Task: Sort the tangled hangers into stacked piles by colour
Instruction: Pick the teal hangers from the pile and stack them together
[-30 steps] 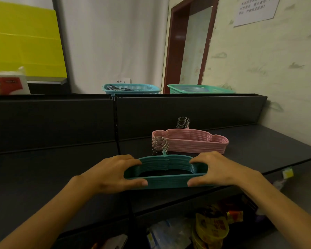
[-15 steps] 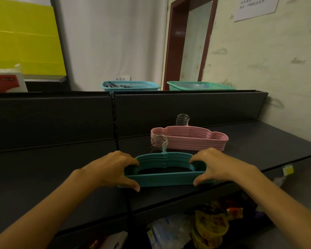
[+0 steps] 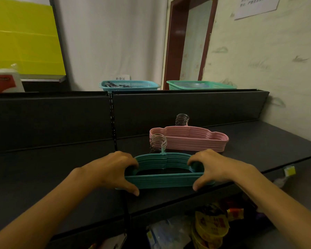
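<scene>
A stack of teal hangers (image 3: pixel 162 180) lies flat on the dark shelf (image 3: pixel 52 177), its metal hooks (image 3: pixel 158 143) pointing away from me. My left hand (image 3: pixel 113 169) grips the stack's left end, fingers curled over the top and thumb at the front. At the right end my right hand (image 3: pixel 214 168) holds the stack the same way. Behind it, a little to the right, a stack of pink hangers (image 3: pixel 188 139) rests on the shelf with its hooks toward the back panel. The two stacks do not touch.
A dark back panel (image 3: pixel 187 112) rises behind the shelf. Beyond it stand a blue basket (image 3: pixel 129 86) and a green basket (image 3: pixel 201 85). Packaged goods (image 3: pixel 208 229) fill the lower shelf under the front edge. A wall (image 3: pixel 276 69) closes the right side.
Both hands have shifted their hold on the teal stack, thumbs now lower at the front. The stack has settled flat on the shelf; the pink stack has not moved.
</scene>
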A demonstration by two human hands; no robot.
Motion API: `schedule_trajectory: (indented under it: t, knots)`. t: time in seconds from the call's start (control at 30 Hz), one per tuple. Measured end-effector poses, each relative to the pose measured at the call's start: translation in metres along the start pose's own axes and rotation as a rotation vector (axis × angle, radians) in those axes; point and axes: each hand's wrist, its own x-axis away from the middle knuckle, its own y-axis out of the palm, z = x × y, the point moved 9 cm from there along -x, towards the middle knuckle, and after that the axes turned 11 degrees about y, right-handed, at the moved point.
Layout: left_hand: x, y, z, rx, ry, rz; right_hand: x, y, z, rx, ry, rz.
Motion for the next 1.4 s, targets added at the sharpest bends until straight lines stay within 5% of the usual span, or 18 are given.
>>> schedule_trajectory:
  t: [1.27,1.4]
  knots:
    - [-0.004,0.0,-0.003,0.129,-0.008,-0.003,0.004,0.003,-0.005,0.058,0.041,-0.091]
    - [0.011,-0.021,0.004,0.118,-0.012,0.137,0.008,-0.016,-0.031,0.079,0.003,0.058]
